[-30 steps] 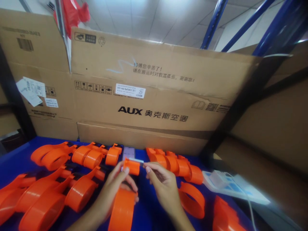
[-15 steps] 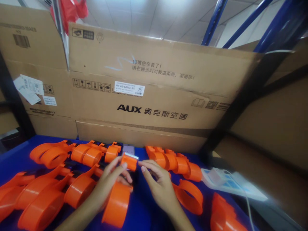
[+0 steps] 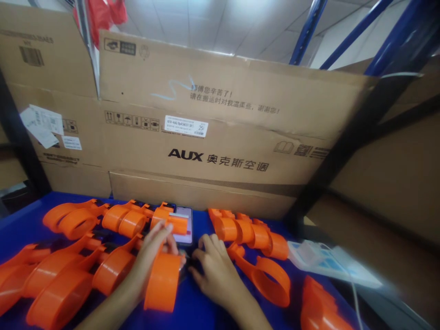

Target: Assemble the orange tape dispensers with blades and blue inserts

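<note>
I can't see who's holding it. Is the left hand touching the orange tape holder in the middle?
Touching. The head view shows the left hand wrapped over the top of the orange tape holder, with its fingers pressed on the front end.

1 orange plastic tape dispenser [image 3: 163, 282]: broad curved body nearest the person, narrow neck pointing away, ending in a short orange head with a pale strip along its top edge. It rests on the blue worktop [image 3: 202, 311], with the left hand [image 3: 154, 250] gripping its neck.
</note>
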A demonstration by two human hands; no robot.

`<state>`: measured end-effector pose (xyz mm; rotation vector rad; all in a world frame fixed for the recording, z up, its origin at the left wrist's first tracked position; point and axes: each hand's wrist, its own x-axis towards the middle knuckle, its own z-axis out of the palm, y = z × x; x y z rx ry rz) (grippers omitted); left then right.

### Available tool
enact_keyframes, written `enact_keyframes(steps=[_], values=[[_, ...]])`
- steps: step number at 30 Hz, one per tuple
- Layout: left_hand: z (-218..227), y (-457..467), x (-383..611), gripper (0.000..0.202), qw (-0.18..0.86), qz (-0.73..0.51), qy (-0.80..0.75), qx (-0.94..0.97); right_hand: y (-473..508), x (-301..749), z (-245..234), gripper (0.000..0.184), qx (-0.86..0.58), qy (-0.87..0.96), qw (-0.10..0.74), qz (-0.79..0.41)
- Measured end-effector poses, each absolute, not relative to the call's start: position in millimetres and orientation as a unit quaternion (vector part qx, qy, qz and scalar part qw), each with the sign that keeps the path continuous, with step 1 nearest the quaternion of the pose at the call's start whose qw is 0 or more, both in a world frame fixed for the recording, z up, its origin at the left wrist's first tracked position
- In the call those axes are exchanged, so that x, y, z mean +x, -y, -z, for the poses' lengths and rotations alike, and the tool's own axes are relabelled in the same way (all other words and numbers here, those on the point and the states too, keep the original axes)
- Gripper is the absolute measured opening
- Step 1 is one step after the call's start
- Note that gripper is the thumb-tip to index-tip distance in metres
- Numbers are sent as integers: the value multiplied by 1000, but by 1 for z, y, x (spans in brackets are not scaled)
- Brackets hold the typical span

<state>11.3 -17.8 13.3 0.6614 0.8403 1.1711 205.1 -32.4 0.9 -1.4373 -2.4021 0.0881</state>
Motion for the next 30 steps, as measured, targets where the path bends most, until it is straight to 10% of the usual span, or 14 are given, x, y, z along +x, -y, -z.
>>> enact_keyframes(steps=[14,30], values=[[3,28,25,49,663,-537,-362,375,34,217,-16,15,-481,738,471,-46],[8,38,29,59,660,-497,-351,441,41,208,-19,17,-406,794,447,69]])
